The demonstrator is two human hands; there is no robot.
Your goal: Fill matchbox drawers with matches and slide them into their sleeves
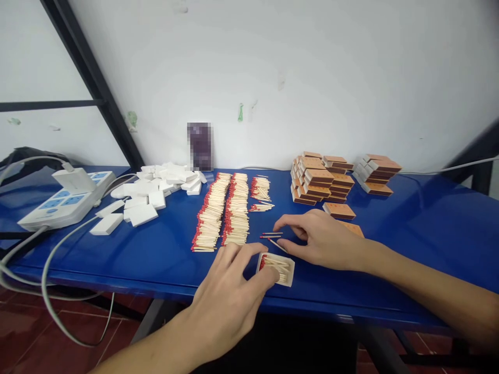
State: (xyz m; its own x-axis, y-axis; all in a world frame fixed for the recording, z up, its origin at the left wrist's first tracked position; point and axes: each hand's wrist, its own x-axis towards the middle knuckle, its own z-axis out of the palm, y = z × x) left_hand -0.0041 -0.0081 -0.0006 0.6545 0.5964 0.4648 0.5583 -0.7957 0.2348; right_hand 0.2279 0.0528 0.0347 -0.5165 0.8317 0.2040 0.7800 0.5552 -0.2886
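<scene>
My left hand [236, 285] grips a white matchbox tray [290, 274], thumb and forefinger at its sides. Red-tipped matches [279, 266] lie inside, partly hidden by my thumb. Just beyond the tray, my right hand [317, 236] hovers low over the table with thumb and forefinger apart. Several loose matches [273, 234] lie beside those fingertips, and one slanted match [277, 245] reaches my right thumb. Two long rows of matches, a left one [210, 210] and a right one [236, 208], run away from me, with a smaller pile [261, 188] to their right.
White inner trays [156, 187] are heaped at the left, near a power strip [70, 200] with cables. Matchboxes stand in a large stack [317, 179] and a smaller stack [378, 174] at the right. A pixelated dark rectangle [200, 146] leans against the wall. The blue table's front edge [156, 291] is close.
</scene>
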